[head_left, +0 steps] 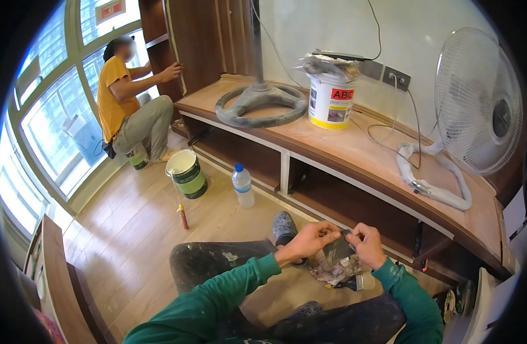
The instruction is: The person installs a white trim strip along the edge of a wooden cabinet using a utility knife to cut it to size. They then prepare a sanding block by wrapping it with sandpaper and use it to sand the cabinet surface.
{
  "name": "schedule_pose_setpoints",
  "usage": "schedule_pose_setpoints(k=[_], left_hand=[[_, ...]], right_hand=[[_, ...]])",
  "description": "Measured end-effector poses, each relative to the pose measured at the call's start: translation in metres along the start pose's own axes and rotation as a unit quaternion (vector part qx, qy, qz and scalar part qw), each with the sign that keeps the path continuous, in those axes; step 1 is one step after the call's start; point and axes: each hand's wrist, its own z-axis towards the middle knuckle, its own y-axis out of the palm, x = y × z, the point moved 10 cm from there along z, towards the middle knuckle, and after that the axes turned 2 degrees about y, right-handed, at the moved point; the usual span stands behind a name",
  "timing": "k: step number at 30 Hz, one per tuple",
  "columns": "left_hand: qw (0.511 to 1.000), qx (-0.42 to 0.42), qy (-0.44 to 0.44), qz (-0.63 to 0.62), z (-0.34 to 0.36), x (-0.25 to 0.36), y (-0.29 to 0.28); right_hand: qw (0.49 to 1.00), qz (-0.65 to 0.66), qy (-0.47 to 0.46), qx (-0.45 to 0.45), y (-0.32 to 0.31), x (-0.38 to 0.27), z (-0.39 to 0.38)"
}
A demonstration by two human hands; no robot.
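My left hand [315,241] and my right hand [366,246] pinch the upper part of a thin dark piece of material [338,251], possibly sandpaper or cloth, between them. Below it lies a crumpled, pale brownish heap [341,269] that looks like rag or plastic. A paintbrush [361,282] rests on the wood floor [114,229] just beneath my hands. My dark trousers are spattered with pale marks, and a grey clog [283,223] is on my foot.
A long wooden cabinet [206,94] carries a round metal stand base [260,114], white bucket [331,100] and fan [475,103]. A green bucket [186,175], bottle [243,189] and red-handled tool [183,221] stand or lie leftward. A co-worker [123,114] in yellow sits by the window.
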Motion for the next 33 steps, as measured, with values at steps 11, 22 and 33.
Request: schedule_pose_setpoints(k=[11,22,33], left_hand=[[1.000,-0.009,0.014,0.009,0.006,0.007,-0.023],[0.975,0.161,0.006,-0.152,0.013,0.019,-0.010],[0.975,0.109,0.052,-0.186,0.031,0.027,-0.004]], right_hand=[[0.969,0.232,0.060,-0.056,0.000,-0.023,-0.005],[0.974,0.218,0.022,0.054,-0.034,-0.043,-0.005],[0.952,0.300,0.015,0.066,-0.035,-0.044,-0.004]])
